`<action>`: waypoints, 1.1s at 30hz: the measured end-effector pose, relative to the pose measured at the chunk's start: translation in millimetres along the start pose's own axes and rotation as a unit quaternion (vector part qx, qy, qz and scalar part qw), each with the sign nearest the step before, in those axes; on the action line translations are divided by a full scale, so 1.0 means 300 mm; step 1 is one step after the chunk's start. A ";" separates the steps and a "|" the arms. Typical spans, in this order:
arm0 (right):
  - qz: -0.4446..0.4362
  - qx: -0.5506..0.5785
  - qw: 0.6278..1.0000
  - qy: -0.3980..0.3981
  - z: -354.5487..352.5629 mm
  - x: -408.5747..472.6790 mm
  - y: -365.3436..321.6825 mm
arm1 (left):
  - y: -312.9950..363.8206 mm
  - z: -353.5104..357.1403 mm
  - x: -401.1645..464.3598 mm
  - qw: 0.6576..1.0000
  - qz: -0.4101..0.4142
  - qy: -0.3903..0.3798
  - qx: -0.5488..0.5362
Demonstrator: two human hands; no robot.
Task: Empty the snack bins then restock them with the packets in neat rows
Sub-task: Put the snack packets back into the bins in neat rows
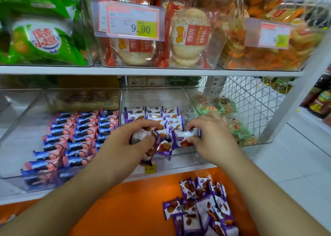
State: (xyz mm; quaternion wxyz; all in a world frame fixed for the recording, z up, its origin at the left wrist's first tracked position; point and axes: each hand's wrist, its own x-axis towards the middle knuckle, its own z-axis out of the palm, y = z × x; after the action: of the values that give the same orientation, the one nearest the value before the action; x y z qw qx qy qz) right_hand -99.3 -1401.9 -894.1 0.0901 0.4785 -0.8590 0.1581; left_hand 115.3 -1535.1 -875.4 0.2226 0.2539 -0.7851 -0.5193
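Left hand (138, 137) gripped purple packets (152, 146) | right hand (206, 130) pinched one packet (186, 137) | risk: crowded middle bin (189, 99), rows could topple.

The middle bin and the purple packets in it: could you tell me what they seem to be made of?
The middle bin looks like clear rigid plastic, probably acrylic: the packets show through its glossy walls. The purple packets look like thin printed plastic film, with shiny crinkled faces.

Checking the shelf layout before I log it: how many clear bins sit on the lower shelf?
3: left bin with blue-pink packets, middle bin with purple packets, right bin with green packets. More may lie out of frame.
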 end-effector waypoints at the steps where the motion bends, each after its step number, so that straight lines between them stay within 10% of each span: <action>1: -0.005 -0.018 1.000 -0.006 0.008 0.010 0.002 | -0.002 0.009 0.010 1.000 0.000 -0.003 0.001; 9: -0.003 -0.042 0.997 -0.057 0.045 0.049 0.002 | -0.058 -0.002 -0.016 0.999 0.002 -0.030 -0.028; 16: 0.044 0.366 0.922 -0.124 -0.046 0.016 -0.154 | -0.043 -0.050 -0.030 0.999 0.003 -0.051 -0.005; 22: -0.014 0.410 0.889 -0.201 -0.036 -0.018 -0.284 | -0.047 -0.106 -0.062 0.997 -0.034 -0.054 0.036; 33: 0.045 0.576 0.810 -0.104 -0.070 -0.051 -0.348 | -0.064 -0.218 -0.141 0.984 -0.168 -0.021 -0.053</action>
State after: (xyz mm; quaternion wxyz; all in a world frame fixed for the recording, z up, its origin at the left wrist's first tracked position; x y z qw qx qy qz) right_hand -2.2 -1433.6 -859.7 -0.2989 0.4168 -0.6357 0.5769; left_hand 191.3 -1560.8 -873.2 0.1286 0.3592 -0.7072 -0.5953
